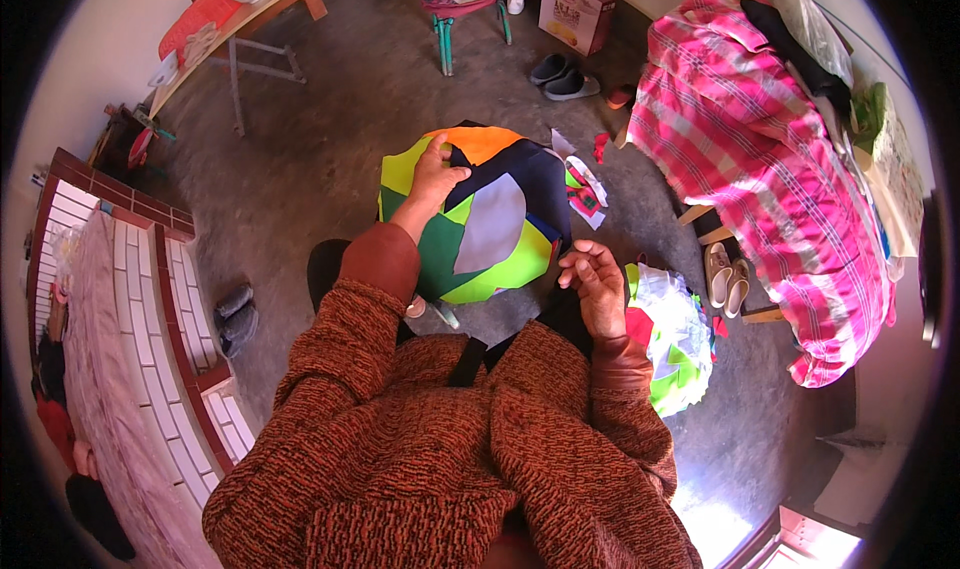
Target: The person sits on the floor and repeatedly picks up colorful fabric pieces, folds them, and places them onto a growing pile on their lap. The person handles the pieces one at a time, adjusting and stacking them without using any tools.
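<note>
A round patchwork cloth of orange, yellow-green, dark blue, green and grey pieces lies spread in front of me, over my lap. My left hand presses flat on its far left part, near the orange and yellow-green patches. At the cloth's near right edge my right hand has its fingers curled and pinched together on that edge. Both forearms wear a rust-coloured knitted sweater.
A heap of coloured cloth scraps lies on the floor at my right, more scraps beyond the patchwork. A pink checked blanket covers a bed at right. Slippers, a cardboard box, a stool and a table stand farther off. A tiled ledge runs at left.
</note>
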### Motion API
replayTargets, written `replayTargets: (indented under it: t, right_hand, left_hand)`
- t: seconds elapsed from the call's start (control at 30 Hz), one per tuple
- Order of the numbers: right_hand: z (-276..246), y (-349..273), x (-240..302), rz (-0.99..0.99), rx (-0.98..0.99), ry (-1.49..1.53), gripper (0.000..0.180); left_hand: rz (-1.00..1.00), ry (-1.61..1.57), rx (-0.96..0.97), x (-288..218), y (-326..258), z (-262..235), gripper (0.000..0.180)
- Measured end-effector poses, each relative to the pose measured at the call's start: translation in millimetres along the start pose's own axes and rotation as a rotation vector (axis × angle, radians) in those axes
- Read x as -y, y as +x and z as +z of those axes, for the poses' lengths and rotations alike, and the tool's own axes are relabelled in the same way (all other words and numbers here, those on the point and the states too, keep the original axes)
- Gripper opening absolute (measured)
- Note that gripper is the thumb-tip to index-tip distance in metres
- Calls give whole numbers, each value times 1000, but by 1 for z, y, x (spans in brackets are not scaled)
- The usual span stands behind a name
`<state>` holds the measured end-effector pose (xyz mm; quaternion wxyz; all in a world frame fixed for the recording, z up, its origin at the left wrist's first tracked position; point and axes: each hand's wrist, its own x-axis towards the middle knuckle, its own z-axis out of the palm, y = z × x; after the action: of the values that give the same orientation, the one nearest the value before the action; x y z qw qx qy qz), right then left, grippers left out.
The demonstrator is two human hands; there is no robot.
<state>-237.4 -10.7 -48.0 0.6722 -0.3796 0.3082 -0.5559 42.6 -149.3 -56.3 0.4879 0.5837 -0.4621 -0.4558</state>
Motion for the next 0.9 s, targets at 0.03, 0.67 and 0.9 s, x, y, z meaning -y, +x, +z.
replayTargets:
  t: [0.03, 0.67, 0.9]
  right_hand:
    - [0, 0, 0, 0, 3, -3, 28]
    - [-2, 1, -1, -5, 9, -19, 24]
    - [-2, 1, -2, -4, 9, -16, 23]
  left_hand:
    - [-1, 12, -4, 1, -2, 0, 77]
    - [-133, -327, 60, -11, -84, 5, 52]
    - [-74, -443, 151, -32, -96, 24, 34]
